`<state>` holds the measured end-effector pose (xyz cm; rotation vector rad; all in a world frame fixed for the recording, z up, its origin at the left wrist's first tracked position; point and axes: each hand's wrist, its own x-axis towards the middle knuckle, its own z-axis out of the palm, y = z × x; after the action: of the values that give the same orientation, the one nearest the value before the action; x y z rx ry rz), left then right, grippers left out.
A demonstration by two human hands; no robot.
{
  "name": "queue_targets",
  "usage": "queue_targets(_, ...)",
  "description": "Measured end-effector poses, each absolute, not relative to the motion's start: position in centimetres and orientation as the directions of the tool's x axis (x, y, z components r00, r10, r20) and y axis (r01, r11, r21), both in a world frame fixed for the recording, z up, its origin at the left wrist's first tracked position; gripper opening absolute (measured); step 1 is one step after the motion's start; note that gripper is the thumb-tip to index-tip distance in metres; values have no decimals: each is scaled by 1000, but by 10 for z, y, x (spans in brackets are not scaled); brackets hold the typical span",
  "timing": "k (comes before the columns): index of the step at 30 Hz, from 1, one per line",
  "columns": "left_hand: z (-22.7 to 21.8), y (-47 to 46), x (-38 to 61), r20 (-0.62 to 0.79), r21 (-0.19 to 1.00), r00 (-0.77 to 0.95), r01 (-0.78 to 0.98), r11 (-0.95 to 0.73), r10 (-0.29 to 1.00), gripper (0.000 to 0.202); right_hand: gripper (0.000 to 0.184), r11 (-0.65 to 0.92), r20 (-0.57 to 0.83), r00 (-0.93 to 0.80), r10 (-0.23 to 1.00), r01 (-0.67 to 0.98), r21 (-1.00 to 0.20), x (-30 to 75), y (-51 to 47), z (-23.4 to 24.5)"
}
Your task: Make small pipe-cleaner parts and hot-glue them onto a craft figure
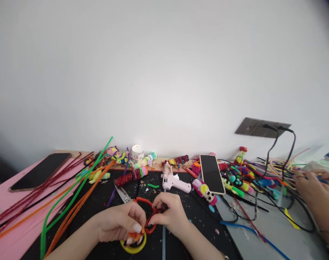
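My left hand [119,224] and my right hand [170,216] meet low in the middle, over a black mat [99,202]. Both pinch a small orange and red pipe-cleaner piece [149,220], with the fingers closed round it. A yellow ring [134,247] lies on the mat just under my left fingers. Scissors with red handles [126,196] rest right behind the hands. A pink glue gun [173,181] lies a little further back.
Long green, orange and dark red pipe cleaners [72,202] fan out at left over a pink sheet with a phone [41,170]. A second phone [211,173], finished fuzzy figures and cables clutter the right. Another person's hands [314,193] work at far right. A white jar [137,152] stands by the wall.
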<state>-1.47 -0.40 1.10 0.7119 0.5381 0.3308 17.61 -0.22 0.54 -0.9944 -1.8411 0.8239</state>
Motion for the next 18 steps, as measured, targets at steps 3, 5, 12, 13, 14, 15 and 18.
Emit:
queue_targets(3,10,-4,-15,-365,686,797,-119,717,482,13,65,466,380,-300,875,314,-827,177,-2,5)
queue_targets(5,11,-4,-15,-365,689,783,-137,712,504,15,64,472,389,-290,874,317,-823,177,-1,5)
queue_targets(12,14,-3,-14,-336,691,775,-183,699,535,26,61,483,418,-258,871,289,-827,178,1,4)
queue_targets(13,14,-3,-14,-332,694,778,-182,697,533,27,62,480,416,-256,872,288,-828,178,1,4)
queue_targets(14,14,-3,-14,-326,696,784,-179,696,528,28,63,478,413,-257,873,288,-830,178,0,4)
queue_targets(15,13,-4,-14,-321,697,789,-178,694,525,30,63,475,410,-259,874,290,-831,178,0,4)
queue_targets(18,13,-4,-13,-311,703,793,-178,689,523,31,64,478,407,-271,873,301,-825,178,-1,5)
